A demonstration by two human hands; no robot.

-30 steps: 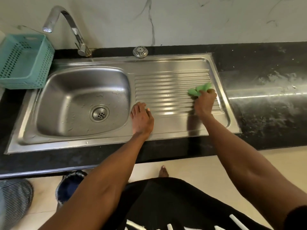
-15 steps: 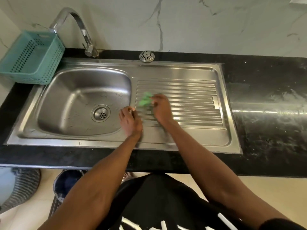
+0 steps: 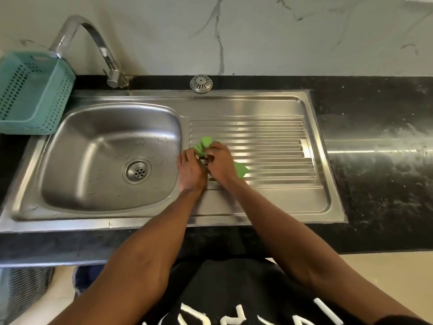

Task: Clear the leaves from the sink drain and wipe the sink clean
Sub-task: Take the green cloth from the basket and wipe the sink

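On the ribbed drainboard (image 3: 257, 146), beside the basin (image 3: 105, 156), a green cloth (image 3: 205, 144) is gripped by left hand (image 3: 191, 171) and right hand (image 3: 221, 164), fingers curled.

A teal perforated plastic basket (image 3: 32, 95) sat on the black stone countertop (image 3: 379, 174), far off to the left of the hands. A curved chrome tap (image 3: 93, 43) rose from the back edge, up and left of the hands — its spout reached over the basket's near corner. A small round slotted metal cap (image 3: 201, 83) lay straight beyond the hands, against the white marble-veined wall (image 3: 257, 34). Below, left of the forearms, a dark bucket (image 3: 86, 277) stood on the pale floor.
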